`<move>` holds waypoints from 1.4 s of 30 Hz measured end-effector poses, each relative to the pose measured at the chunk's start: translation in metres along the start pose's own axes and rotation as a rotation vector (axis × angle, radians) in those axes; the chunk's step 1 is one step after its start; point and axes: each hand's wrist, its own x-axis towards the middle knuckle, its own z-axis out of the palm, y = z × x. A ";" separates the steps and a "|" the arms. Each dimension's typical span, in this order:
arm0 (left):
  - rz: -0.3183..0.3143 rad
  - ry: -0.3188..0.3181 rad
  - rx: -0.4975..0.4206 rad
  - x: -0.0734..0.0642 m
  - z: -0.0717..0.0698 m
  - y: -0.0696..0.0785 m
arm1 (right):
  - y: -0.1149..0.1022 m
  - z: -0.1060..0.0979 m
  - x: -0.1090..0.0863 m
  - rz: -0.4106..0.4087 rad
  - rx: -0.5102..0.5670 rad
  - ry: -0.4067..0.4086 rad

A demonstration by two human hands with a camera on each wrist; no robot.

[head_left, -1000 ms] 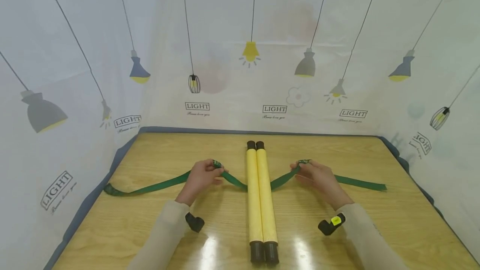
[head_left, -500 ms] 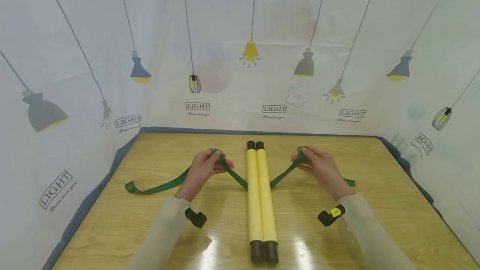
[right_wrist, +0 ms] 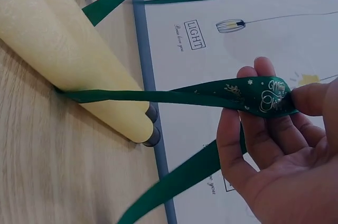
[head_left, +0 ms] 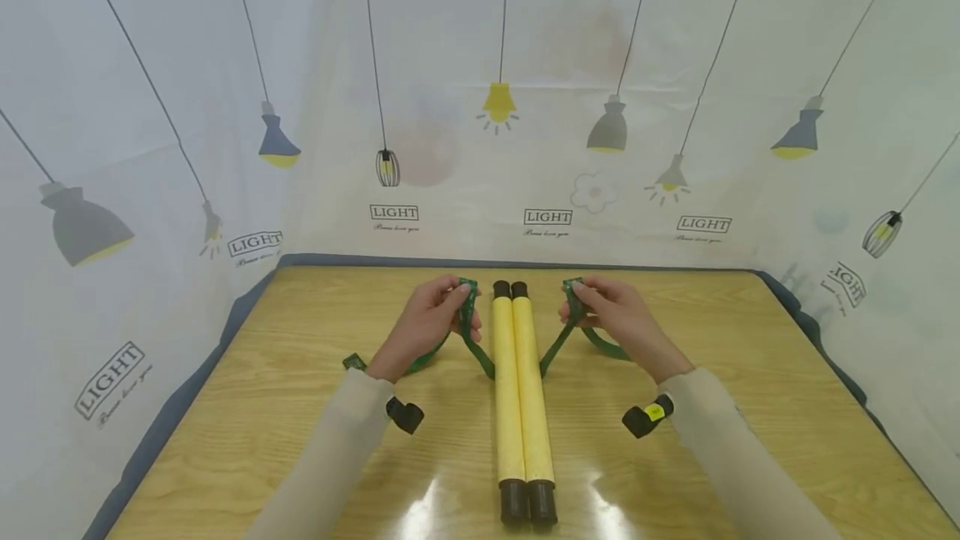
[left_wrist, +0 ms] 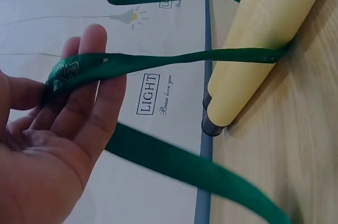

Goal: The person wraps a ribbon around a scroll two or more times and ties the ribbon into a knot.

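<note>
Two yellow rolls (head_left: 521, 390) lie side by side, touching, along the middle of the tabletop (head_left: 225, 448), pointing from the near edge towards the far edge; their black near caps (head_left: 513, 502) sit close to the bottom of the head view and their far caps (head_left: 502, 290) just short of the tabletop's far edge. A green ribbon (right_wrist: 174, 97) passes beneath both rolls and rises on either side of them. The left hand (head_left: 423, 319) pinches the ribbon between thumb and fingers, raised just beside the rolls on the side of the tabletop's left edge; its other fingers are loosely bent behind the band. The right hand (head_left: 618, 315) mirrors it on the side of the right edge, thumb and fingers pinching the ribbon where pale printed lettering shows. Beyond each pinch a loose tail drops past the hand: the left one ends near the left wrist, towards the left edge, while the right one curves out of sight behind the right wrist. Pale sleeves (head_left: 330, 448) cover both forearms, and a black device (head_left: 405, 417) sits at each wrist. Behind the far edge, a white backdrop (head_left: 450, 23) carries printed lamps (head_left: 607, 127).
</note>
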 end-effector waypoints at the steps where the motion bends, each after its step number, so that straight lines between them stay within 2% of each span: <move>1: 0.000 -0.018 0.007 0.001 0.001 0.001 | -0.003 0.002 0.000 -0.004 0.003 -0.007; 7: 0.006 -0.093 0.072 0.008 0.009 0.004 | -0.017 0.016 0.002 -0.021 0.011 -0.027; 17: -0.021 -0.186 0.094 0.015 0.023 -0.003 | -0.026 0.036 0.008 -0.012 -0.058 -0.063; 23: -0.026 -0.210 0.102 0.018 0.030 -0.007 | -0.025 0.046 0.010 -0.024 -0.058 -0.097; 30: -0.047 -0.221 0.081 0.018 0.032 -0.012 | -0.021 0.049 0.009 0.016 -0.031 -0.129; 33: -0.041 -0.236 0.066 0.018 0.034 -0.013 | -0.019 0.049 0.009 0.013 -0.081 -0.145; 39: -0.018 -0.248 0.059 0.018 0.037 -0.015 | -0.017 0.046 0.010 -0.034 -0.260 -0.168; 42: -0.014 -0.245 0.056 0.018 0.038 -0.015 | -0.016 0.044 0.009 -0.023 -0.259 -0.184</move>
